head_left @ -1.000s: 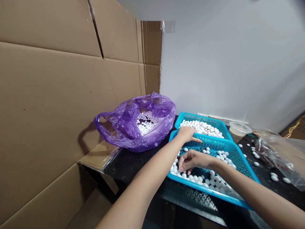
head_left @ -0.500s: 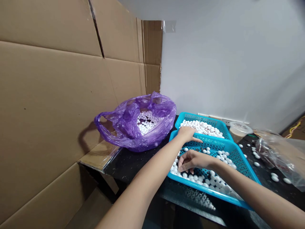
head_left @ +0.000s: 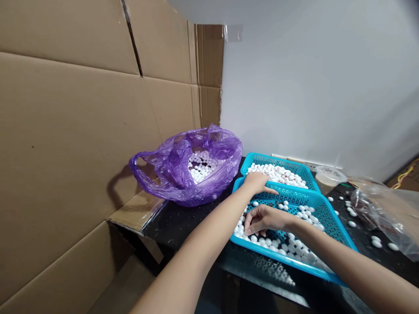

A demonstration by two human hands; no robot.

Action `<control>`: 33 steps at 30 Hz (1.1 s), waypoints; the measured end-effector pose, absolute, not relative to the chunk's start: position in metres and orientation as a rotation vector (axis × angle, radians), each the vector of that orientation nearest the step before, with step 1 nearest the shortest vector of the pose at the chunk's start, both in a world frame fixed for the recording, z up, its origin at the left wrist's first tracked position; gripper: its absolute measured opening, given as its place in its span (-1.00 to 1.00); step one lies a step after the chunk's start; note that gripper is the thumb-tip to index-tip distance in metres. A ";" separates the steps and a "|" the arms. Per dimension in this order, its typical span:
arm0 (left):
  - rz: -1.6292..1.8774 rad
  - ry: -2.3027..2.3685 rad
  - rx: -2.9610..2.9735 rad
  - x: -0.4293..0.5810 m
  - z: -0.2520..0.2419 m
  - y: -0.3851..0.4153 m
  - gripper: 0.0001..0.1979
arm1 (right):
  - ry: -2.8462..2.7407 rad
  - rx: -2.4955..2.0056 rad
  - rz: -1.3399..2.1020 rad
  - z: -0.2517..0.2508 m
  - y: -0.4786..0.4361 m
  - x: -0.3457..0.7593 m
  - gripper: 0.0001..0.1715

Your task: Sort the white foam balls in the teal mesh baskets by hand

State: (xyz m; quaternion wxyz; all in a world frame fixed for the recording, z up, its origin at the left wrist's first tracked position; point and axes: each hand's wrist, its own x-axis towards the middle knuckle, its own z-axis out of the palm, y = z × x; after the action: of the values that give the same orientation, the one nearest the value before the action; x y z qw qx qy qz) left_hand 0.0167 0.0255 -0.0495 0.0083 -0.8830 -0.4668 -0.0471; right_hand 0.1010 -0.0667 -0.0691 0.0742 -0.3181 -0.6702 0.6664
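Note:
In the head view my left hand rests on the far left rim of the front blue plastic basket, its thumb over the edge and its other fingers partly hidden. Inside that basket is my right hand, fingers curled down and pinched together. What it holds, if anything, is hidden. Around it lie many small white egg-shaped pieces, with dark bits on the basket floor. A second blue basket, heaped with the same white pieces, stands just behind.
Left of the baskets, an open purple plastic bag holds more white pieces. At right are loose white pieces, a clear plastic bag and a round lidded tub. A cardboard panel walls off the left side.
The view has shifted very slightly. Both hands stay in nearly the same places, with no clear change in the baskets.

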 end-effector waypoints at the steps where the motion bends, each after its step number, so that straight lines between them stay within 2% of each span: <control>1: -0.145 -1.459 -2.762 0.017 -0.049 0.026 -0.32 | -2.010 -0.956 1.994 -0.069 -0.067 0.101 -0.58; 14: -0.113 -1.479 -2.732 0.016 -0.047 0.024 -0.29 | -2.114 -0.969 1.874 -0.067 -0.066 0.097 -0.52; 20: -0.141 -1.454 -2.722 0.011 -0.047 0.024 -0.28 | -2.112 -0.864 1.983 -0.057 -0.063 0.101 -0.57; 28: -0.180 -1.469 -2.714 0.010 -0.046 0.024 -0.38 | -1.799 -0.611 2.171 -0.038 -0.064 0.110 -0.66; 33: -0.200 -1.489 -2.720 0.009 -0.045 0.022 -0.57 | -1.645 -0.604 2.124 -0.037 -0.060 0.111 -0.71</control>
State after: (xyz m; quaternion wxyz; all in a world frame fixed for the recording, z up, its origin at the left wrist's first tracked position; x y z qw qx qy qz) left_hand 0.0089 0.0215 -0.0452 0.0171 -0.8753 -0.4790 -0.0643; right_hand 0.1113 -0.0597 -0.0371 0.1929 -0.2153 -0.5862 0.7568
